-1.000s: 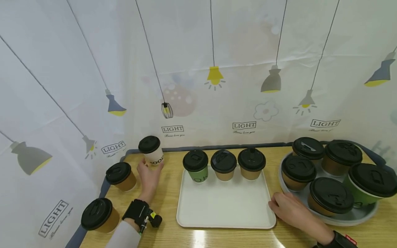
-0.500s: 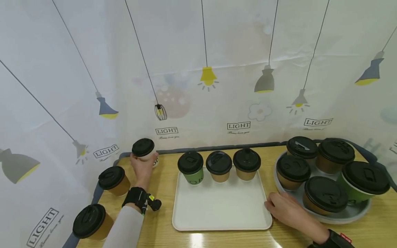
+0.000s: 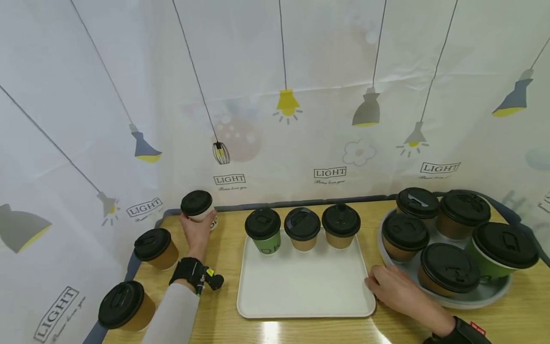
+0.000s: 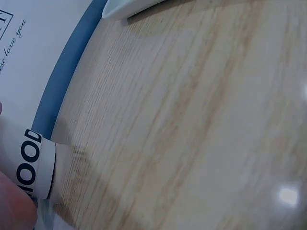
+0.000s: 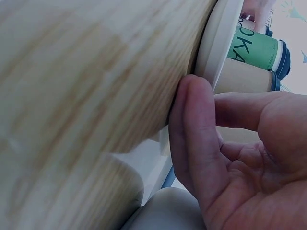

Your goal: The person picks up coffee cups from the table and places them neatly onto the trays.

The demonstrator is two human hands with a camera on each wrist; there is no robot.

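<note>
My left hand (image 3: 197, 235) grips a white paper cup (image 4: 33, 165) with a black lid (image 3: 196, 203) at the back left of the table, its fingers round the sides and covering most of the print. My right hand (image 3: 391, 285) pinches the right rim of a white tray (image 3: 301, 291), fingers at the outer edge and thumb behind them in the right wrist view. Along the tray's far side stand a green cup (image 3: 267, 244) and two brown cups (image 3: 304, 244), all with black lids.
Two brown lidded cups (image 3: 165, 258) stand at the left, below the held cup. At the right, a round grey tray (image 3: 481, 298) bears several brown and green lidded cups. A lamp-printed curtain (image 3: 258, 95) hangs behind the table.
The view has shifted slightly. My left hand has moved further forward round the white cup, hiding more of its print, and the cup stays about where it was. My right hand remains at the tray rim.
</note>
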